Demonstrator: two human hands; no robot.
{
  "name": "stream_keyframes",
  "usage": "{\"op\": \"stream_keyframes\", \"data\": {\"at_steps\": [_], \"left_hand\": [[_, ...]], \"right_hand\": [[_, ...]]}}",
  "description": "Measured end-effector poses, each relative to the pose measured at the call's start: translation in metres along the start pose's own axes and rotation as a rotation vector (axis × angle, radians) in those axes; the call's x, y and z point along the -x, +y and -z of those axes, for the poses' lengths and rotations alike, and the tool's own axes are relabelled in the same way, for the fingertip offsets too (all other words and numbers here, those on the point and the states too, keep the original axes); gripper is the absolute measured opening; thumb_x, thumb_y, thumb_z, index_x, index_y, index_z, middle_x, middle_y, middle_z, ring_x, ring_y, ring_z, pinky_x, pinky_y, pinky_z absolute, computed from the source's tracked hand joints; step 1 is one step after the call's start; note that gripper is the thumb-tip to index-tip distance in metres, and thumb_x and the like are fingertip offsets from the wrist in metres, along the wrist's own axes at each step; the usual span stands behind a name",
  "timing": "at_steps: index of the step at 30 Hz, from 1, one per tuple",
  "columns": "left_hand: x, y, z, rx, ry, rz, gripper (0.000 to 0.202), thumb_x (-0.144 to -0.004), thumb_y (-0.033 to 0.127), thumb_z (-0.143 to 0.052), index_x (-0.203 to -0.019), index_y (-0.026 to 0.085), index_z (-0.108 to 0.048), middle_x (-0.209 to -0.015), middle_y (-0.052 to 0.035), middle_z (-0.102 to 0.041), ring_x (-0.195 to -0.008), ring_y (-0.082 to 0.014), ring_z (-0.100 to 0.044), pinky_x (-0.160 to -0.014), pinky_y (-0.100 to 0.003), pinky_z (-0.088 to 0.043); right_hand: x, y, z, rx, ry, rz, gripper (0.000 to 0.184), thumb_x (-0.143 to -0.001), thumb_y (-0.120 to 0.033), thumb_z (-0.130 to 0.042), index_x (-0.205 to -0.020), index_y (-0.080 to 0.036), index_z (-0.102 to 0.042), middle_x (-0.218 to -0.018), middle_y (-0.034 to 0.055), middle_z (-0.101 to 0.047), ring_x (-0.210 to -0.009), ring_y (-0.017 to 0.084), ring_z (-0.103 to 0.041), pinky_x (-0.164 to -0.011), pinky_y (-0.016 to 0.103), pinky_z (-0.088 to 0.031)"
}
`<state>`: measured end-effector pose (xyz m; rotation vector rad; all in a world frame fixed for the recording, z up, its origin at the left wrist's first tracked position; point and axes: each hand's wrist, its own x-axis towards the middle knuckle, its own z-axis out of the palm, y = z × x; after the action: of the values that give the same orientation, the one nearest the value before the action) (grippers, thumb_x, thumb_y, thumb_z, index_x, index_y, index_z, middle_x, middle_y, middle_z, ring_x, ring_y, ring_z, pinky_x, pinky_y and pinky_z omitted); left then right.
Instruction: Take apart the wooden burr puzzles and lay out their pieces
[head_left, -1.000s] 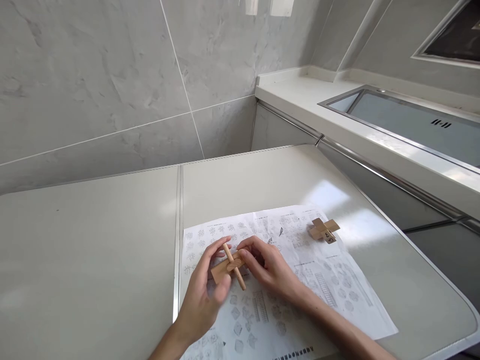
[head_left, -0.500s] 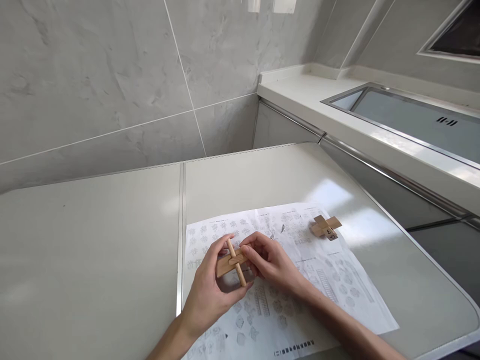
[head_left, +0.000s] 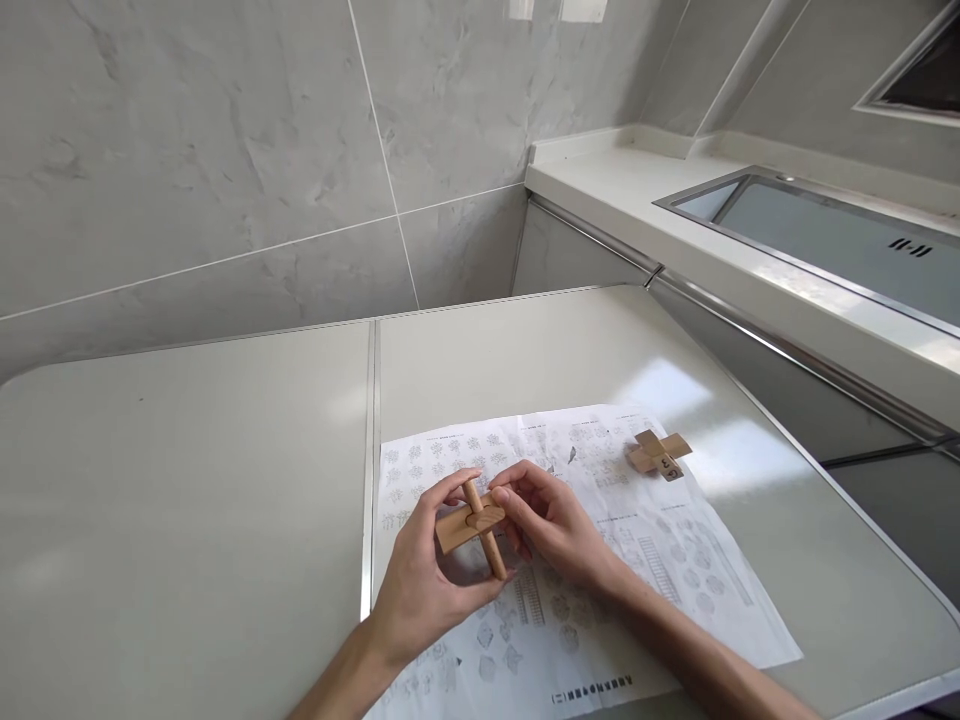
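Note:
Between my two hands is a wooden interlocking puzzle, made of a flat bar with a round rod crossing it. My left hand curls around it, with fingertips at the rod's upper end and the thumb at its lower end. My right hand pinches the right end of the flat bar between thumb and fingers. Both hands are held above a printed instruction sheet. A second wooden puzzle, cross-shaped and marked with dark characters, rests on the sheet's upper right part.
The sheet lies on a pale table with a metal seam running across it. To the right stands a white counter with an inset sink. A grey tiled wall rises behind the table.
The held puzzle has turned slightly, so the crossing piece on the flat bar shows more of its face. Both hands keep their hold. The whole view has shifted a little.

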<state>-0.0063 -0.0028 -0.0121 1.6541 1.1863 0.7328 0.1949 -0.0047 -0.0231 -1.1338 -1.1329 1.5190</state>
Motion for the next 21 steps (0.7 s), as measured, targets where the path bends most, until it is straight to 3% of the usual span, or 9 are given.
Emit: {"op": "stream_keyframes", "data": {"at_steps": [6,11,17,21], "left_hand": [[-0.002,0.001,0.000,0.067,0.000,0.052,0.086,-0.074,0.032,-0.097,-0.146,0.037,-0.052,-0.146,-0.0082,-0.066,-0.134,-0.0348,-0.066,-0.106,-0.051,-0.060],[-0.001,-0.004,0.001,0.053,0.008,0.072,0.090,-0.072,0.044,-0.099,-0.148,0.034,-0.049,-0.144,-0.0119,-0.067,-0.133,-0.0373,-0.065,-0.111,-0.056,-0.055],[-0.003,-0.007,0.006,0.174,-0.035,0.024,0.091,-0.074,0.058,-0.094,-0.148,0.029,-0.050,-0.146,-0.0167,-0.067,-0.129,-0.0397,-0.068,-0.109,-0.054,-0.056],[-0.004,-0.003,0.008,0.201,-0.055,0.005,0.089,-0.078,0.072,-0.086,-0.148,0.029,-0.052,-0.147,-0.0168,-0.066,-0.137,-0.0403,-0.063,-0.112,-0.053,-0.054]], "right_hand": [[-0.004,-0.006,0.006,-0.125,-0.014,-0.048,0.043,-0.099,-0.066,-0.069,-0.100,-0.023,-0.064,-0.062,-0.0055,-0.058,-0.045,0.011,-0.050,-0.040,0.023,-0.040],[-0.007,-0.008,0.014,-0.239,0.112,-0.041,0.044,-0.096,-0.065,-0.074,-0.103,-0.024,-0.062,-0.061,-0.0072,-0.055,-0.044,0.011,-0.045,-0.041,0.023,-0.037],[-0.006,-0.008,0.011,0.122,0.313,0.106,0.034,-0.102,-0.057,-0.069,-0.104,-0.023,-0.064,-0.081,0.0027,-0.072,-0.065,0.017,-0.063,-0.059,0.029,-0.050],[-0.005,-0.003,0.006,0.410,0.352,0.144,0.026,-0.104,-0.050,-0.063,-0.102,-0.024,-0.062,-0.081,0.0034,-0.073,-0.065,0.019,-0.063,-0.057,0.031,-0.049]]}}
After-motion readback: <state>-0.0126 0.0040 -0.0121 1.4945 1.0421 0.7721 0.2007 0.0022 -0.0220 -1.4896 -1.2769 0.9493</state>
